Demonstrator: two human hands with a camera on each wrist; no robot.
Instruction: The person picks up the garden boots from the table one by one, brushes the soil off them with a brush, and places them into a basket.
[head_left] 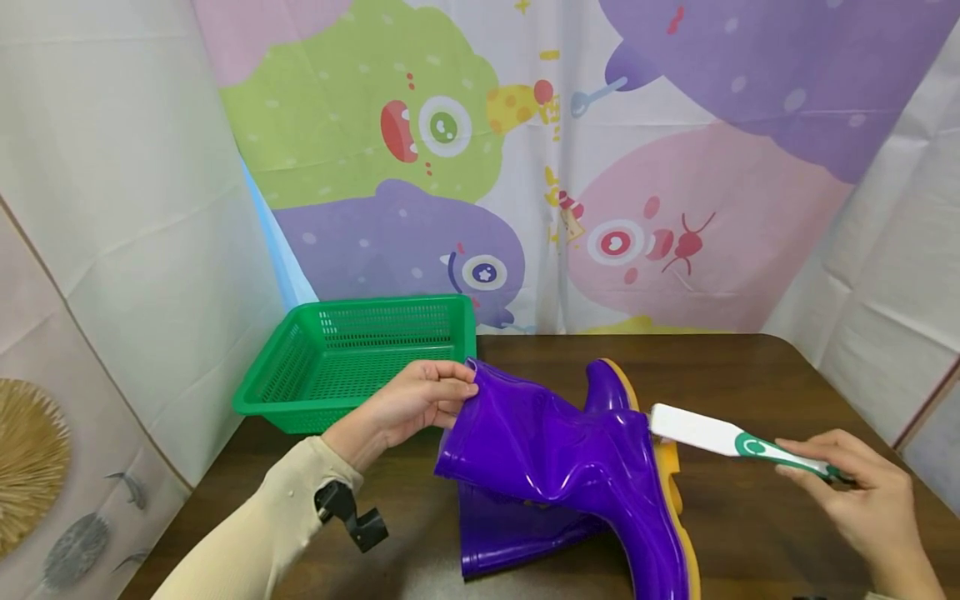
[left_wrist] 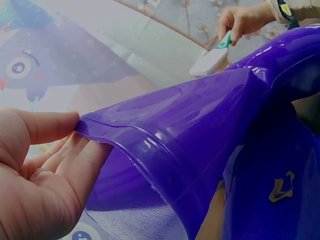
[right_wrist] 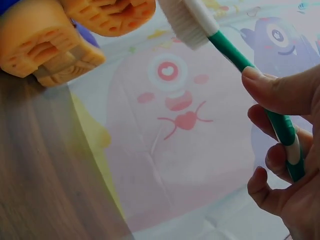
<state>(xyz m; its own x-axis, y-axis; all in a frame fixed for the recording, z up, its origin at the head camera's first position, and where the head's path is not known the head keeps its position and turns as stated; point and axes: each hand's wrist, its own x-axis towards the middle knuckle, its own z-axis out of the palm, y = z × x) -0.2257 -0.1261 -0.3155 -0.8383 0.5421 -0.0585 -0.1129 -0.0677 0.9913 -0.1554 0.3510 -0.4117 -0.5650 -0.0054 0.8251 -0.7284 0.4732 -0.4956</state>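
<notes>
Gripping a brush [head_left: 697,430] in our right hand [head_left: 862,483] and pinching the upper boot [head_left: 547,442] by its rim [head_left: 452,461] in our left hand [head_left: 420,397], we are seemingly scrubbing near its heel [head_left: 636,423]. It is lying over the lower boot [head_left: 517,533], a basket [head_left: 300,417] standing beyond; the next stroke is probably calling for steadying it.

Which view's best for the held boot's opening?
Left wrist: it looks into the boot opening, with pale lining visible. Head shows only the rim, side-on; right wrist shows soles, not the opening.
</notes>
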